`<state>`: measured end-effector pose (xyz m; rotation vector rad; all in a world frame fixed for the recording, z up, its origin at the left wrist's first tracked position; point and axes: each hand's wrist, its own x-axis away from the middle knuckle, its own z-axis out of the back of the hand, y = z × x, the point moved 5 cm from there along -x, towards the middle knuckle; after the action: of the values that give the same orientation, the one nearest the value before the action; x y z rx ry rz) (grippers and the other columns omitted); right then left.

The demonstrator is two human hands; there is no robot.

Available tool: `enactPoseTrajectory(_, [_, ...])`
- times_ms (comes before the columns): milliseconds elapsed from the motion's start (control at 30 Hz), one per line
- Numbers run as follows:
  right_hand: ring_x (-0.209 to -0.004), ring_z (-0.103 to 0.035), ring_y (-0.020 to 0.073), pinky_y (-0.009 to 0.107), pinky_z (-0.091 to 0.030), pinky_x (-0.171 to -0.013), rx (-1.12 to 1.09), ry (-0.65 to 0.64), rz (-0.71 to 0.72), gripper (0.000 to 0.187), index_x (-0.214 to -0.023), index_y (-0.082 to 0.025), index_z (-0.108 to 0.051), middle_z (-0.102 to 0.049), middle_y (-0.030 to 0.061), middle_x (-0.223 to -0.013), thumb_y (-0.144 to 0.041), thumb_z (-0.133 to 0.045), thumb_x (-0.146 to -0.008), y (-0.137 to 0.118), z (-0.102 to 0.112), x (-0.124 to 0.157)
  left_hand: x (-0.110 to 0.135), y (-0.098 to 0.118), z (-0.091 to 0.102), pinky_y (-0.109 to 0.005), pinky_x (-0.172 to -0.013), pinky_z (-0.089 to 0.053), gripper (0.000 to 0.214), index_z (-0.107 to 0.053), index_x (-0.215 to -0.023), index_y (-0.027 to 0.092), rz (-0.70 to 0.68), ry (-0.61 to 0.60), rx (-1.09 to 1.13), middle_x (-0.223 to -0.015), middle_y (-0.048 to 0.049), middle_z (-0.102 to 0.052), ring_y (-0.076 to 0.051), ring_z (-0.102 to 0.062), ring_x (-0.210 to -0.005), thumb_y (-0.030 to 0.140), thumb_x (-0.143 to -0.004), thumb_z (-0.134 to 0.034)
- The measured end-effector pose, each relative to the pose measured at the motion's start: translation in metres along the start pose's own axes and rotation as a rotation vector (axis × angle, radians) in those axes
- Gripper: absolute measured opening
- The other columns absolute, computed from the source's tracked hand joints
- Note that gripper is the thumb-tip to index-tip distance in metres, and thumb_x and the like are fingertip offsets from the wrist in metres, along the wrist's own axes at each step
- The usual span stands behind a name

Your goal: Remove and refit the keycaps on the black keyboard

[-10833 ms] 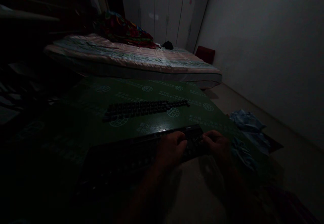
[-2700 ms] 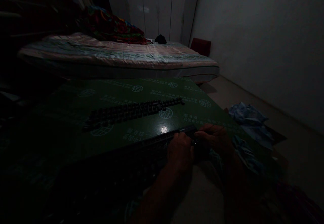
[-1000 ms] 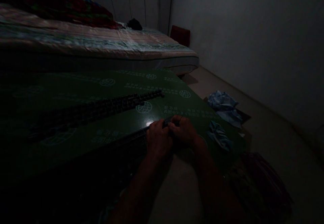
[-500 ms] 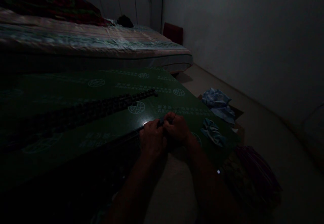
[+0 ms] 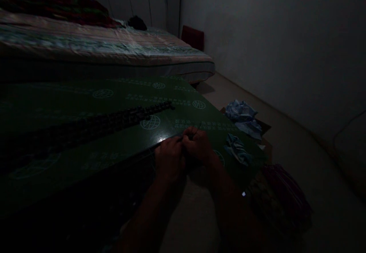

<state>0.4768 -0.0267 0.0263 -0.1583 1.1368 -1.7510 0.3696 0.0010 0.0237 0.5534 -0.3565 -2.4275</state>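
Note:
Along the near side of a green board (image 5: 120, 142) lies a long dark flat object (image 5: 114, 184) with a raised straight edge; its kind is lost in the dim light. Over its right end my left hand (image 5: 169, 159) is closed, fingers curled on the edge. Right beside it, my right hand (image 5: 197, 144) is closed in a pinch at the same corner. A thin dark strand seems to stick up from those fingers; what they pinch is too dark to make out. Farther back, several small black blocks resembling keycaps (image 5: 114, 121) lie in long rows on the board.
A bed (image 5: 128, 50) with a striped sheet stands behind the board, a red patterned blanket (image 5: 57, 5) on it. A teal cloth (image 5: 238, 149) lies at the board's right edge. Beyond are a light blue cloth (image 5: 243, 117) and a purple striped cloth (image 5: 287, 188).
The whole view has shifted slightly, so everything sits a little farther left. My hands stay at the same corner of the dark object, with only small finger movement.

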Motion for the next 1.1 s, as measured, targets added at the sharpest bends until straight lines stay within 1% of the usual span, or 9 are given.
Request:
enactPoseTrajectory(167, [-0.06, -0.058, 0.012, 0.021, -0.044, -0.057, -0.09, 0.035, 0.003, 0.011, -0.071, -0.018, -0.059, -0.062, 0.0002, -0.067, -0.023, -0.049, -0.074, -0.01, 0.003, 0.002, 0.001, -0.006, 0.001, -0.039, -0.079, -0.041, 0.024, -0.06, -0.093, 0.015, -0.004, 0.046, 0.116, -0.099, -0.0111, -0.065, -0.027, -0.055, -0.095, 0.028, -0.083, -0.042])
enactPoseTrajectory(367, [-0.059, -0.055, 0.0108, 0.02, -0.043, -0.056, -0.254, 0.01, 0.082, 0.016, -0.066, -0.019, -0.056, -0.059, -0.0015, -0.063, -0.029, -0.05, -0.076, -0.024, 0.005, 0.005, 0.004, -0.017, 0.014, -0.032, -0.076, -0.045, 0.026, -0.062, -0.093, 0.02, 0.185, 0.103, 0.418, -0.093, -0.0052, -0.066, -0.022, -0.059, -0.086, 0.033, -0.08, -0.045])
enactPoseTrajectory(567, [-0.057, -0.052, 0.01, 0.02, -0.041, -0.053, -0.35, 0.105, 0.119, 0.017, -0.067, -0.018, -0.055, -0.055, -0.0023, -0.061, -0.029, -0.049, -0.078, -0.032, 0.007, 0.008, 0.007, -0.017, 0.03, -0.031, -0.073, -0.047, 0.025, -0.065, -0.089, 0.019, 0.319, 0.009, 0.646, -0.088, -0.0043, -0.069, -0.022, -0.063, -0.081, 0.035, -0.073, -0.053])
enactPoseTrajectory(700, [-0.055, -0.049, 0.0099, 0.021, -0.04, -0.053, -0.277, 0.167, 0.166, 0.024, -0.064, -0.018, -0.054, -0.051, -0.0022, -0.058, -0.029, -0.046, -0.083, -0.036, 0.011, 0.011, 0.015, -0.022, 0.04, -0.028, -0.071, -0.048, 0.026, -0.064, -0.089, 0.019, 0.443, 0.102, 0.802, -0.087, -0.0025, -0.069, -0.021, -0.064, -0.08, 0.03, -0.065, -0.062])
enactPoseTrajectory(767, [-0.062, -0.052, 0.0119, 0.024, -0.042, -0.06, -0.156, 0.166, 0.247, 0.024, -0.063, -0.018, -0.055, -0.054, 0.0009, -0.063, -0.027, -0.045, -0.084, -0.043, 0.014, 0.012, 0.021, -0.026, 0.046, -0.026, -0.065, -0.047, 0.02, -0.065, -0.08, 0.019, 0.509, 0.148, 0.832, -0.078, -0.0007, -0.068, -0.019, -0.063, -0.073, 0.029, -0.063, -0.065])
enactPoseTrajectory(833, [-0.074, -0.055, 0.0155, 0.028, -0.044, -0.07, -0.042, 0.139, 0.334, 0.024, -0.064, -0.018, -0.057, -0.059, 0.0051, -0.072, -0.024, -0.044, -0.084, -0.05, 0.014, 0.014, 0.028, -0.028, 0.052, -0.024, -0.06, -0.046, 0.015, -0.064, -0.071, 0.017, 0.575, 0.163, 0.906, -0.068, 0.0008, -0.065, -0.017, -0.062, -0.066, 0.028, -0.062, -0.067])
enactPoseTrajectory(900, [-0.078, -0.058, 0.0168, 0.029, -0.045, -0.072, -0.021, 0.047, 0.388, 0.021, -0.077, -0.018, -0.062, -0.063, 0.0072, -0.079, -0.023, -0.043, -0.085, -0.056, 0.01, 0.017, 0.035, -0.031, 0.057, -0.023, -0.058, -0.046, 0.016, -0.063, -0.072, 0.016, 0.652, 0.159, 1.032, -0.067, 0.001, -0.065, -0.015, -0.061, -0.062, 0.028, -0.062, -0.069])
enactPoseTrajectory(1000, [-0.077, -0.062, 0.0158, 0.025, -0.047, -0.068, -0.121, -0.225, 0.455, 0.025, -0.103, -0.017, -0.06, -0.067, 0.0078, -0.089, -0.022, -0.043, -0.086, -0.065, -0.004, 0.025, 0.044, -0.037, 0.062, -0.023, -0.057, -0.047, 0.021, -0.062, -0.076, 0.016, 0.756, 0.159, 1.235, -0.067, 0.0008, -0.066, -0.013, -0.06, -0.058, 0.027, -0.061, -0.071])
enactPoseTrajectory(1100, [-0.073, -0.063, 0.0139, 0.021, -0.046, -0.064, -0.171, -0.395, 0.5, 0.026, -0.106, -0.017, -0.06, -0.069, 0.006, -0.087, -0.019, -0.043, -0.086, -0.074, -0.013, 0.033, 0.05, -0.044, 0.063, -0.022, -0.055, -0.047, 0.022, -0.062, -0.073, 0.015, 0.809, 0.144, 1.376, -0.064, 0.0012, -0.066, -0.012, -0.06, -0.056, 0.023, -0.057, -0.073])
